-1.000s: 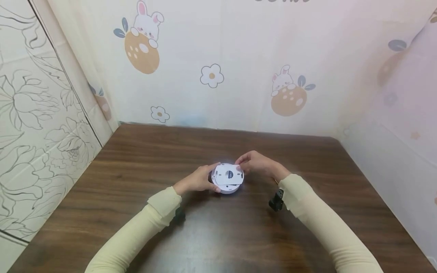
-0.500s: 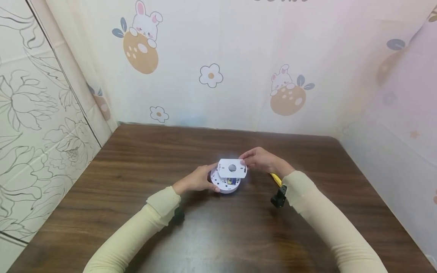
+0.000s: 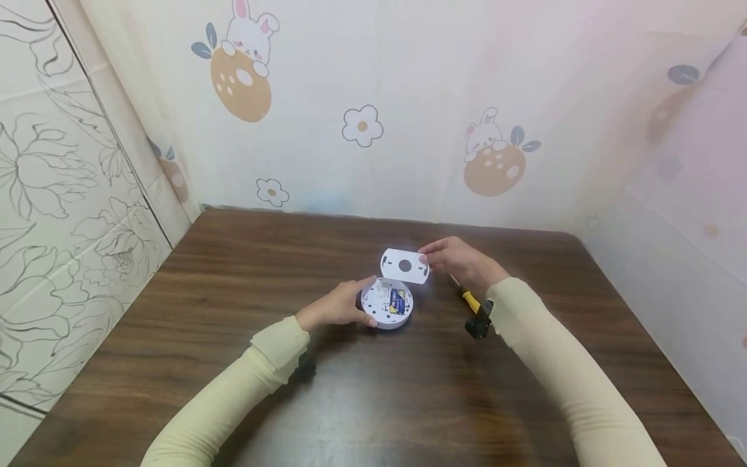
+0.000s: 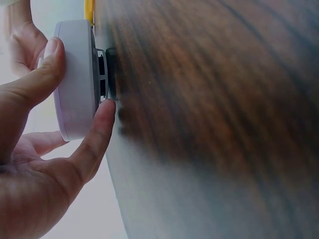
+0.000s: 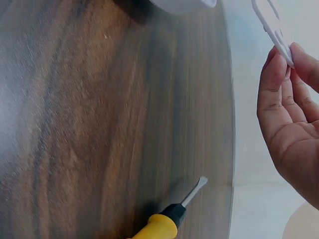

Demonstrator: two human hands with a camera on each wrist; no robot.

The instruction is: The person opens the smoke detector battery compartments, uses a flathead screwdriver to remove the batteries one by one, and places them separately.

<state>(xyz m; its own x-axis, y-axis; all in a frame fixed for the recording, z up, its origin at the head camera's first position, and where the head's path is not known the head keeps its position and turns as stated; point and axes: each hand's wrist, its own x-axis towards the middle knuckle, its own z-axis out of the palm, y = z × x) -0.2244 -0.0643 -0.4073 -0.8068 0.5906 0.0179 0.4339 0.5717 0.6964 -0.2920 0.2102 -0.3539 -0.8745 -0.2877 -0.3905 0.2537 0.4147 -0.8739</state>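
- Step in hand, judged from the pose: keeping the slotted mounting plate (image 3: 393,267) apart from the smoke alarm (image 3: 379,306), whose battery side faces up. Good practice would be to steady the alarm by its rim and keep the thin plate unbent and clear of the blue-and-yellow battery (image 3: 398,301).
- Left hand (image 3: 343,305): grips the alarm around its left side, thumb at the near rim, fingers at the far rim; the right part of the rim is uncovered.
- Right hand (image 3: 458,256): pinches the plate's right end between thumb and fingers, its central hole left of the grip, raised above the table (image 3: 373,402) on the alarm's far right side.
- Screwdriver (image 3: 470,301): lies right of the alarm, blade toward the far side.
- Underside: poorly lit; whether it touches the table cannot be told.
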